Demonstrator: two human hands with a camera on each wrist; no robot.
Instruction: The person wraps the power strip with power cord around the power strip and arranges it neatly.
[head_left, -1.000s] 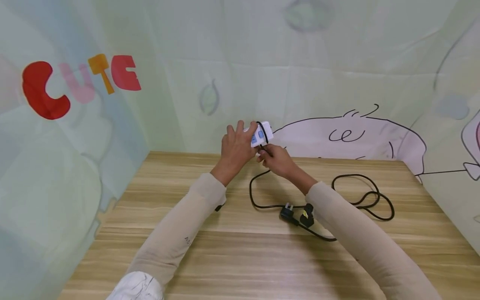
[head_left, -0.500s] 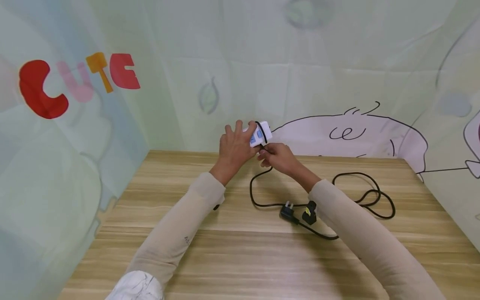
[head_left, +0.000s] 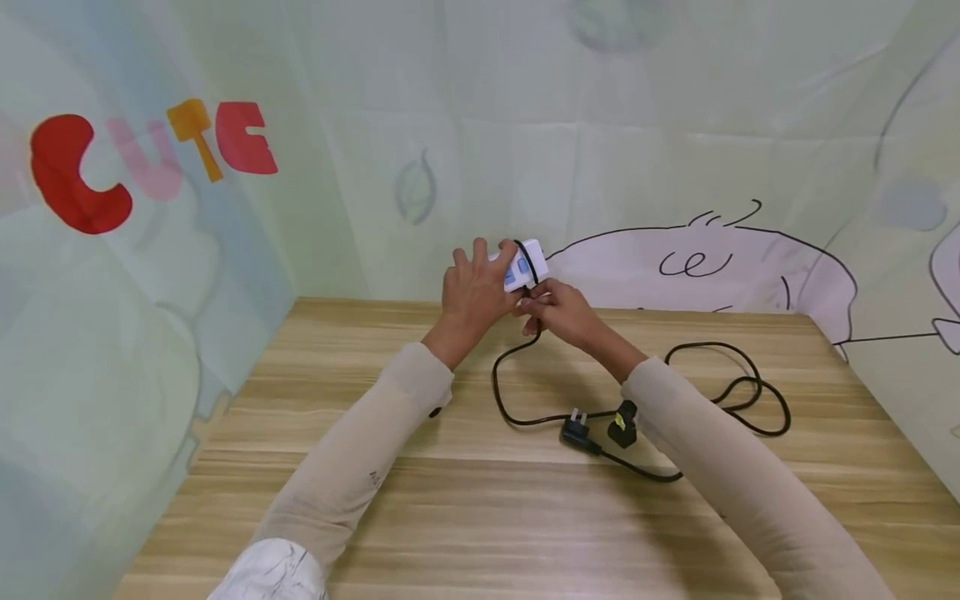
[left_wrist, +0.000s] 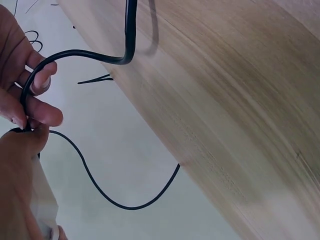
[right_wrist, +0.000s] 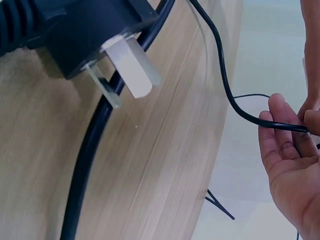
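At the back of the table my left hand [head_left: 476, 292] grips a white power strip [head_left: 536, 260] with light-blue parts, holding it tilted. One turn of black cord [head_left: 527, 255] runs around the strip near its right end. Close against its lower edge, my right hand [head_left: 566, 314] pinches the cord between thumb and fingers; in the right wrist view the cord [right_wrist: 280, 125] crosses those fingers. From there it drops to the table and bends toward a black plug [head_left: 577, 432] with metal pins. My left hand hides much of the strip.
Beside the plug lies a black connector [head_left: 623, 423] with a yellow label. A loose loop of cord [head_left: 765, 392] spreads over the right side of the wooden table [head_left: 480, 533]. Printed fabric [head_left: 480, 167] hangs behind the table. A small dark end shows by the left sleeve.
My right hand has shifted slightly, still pinching the cord near the strip. The cord's bend on the table has moved a little to the left and nearer. The left hand keeps its grip.
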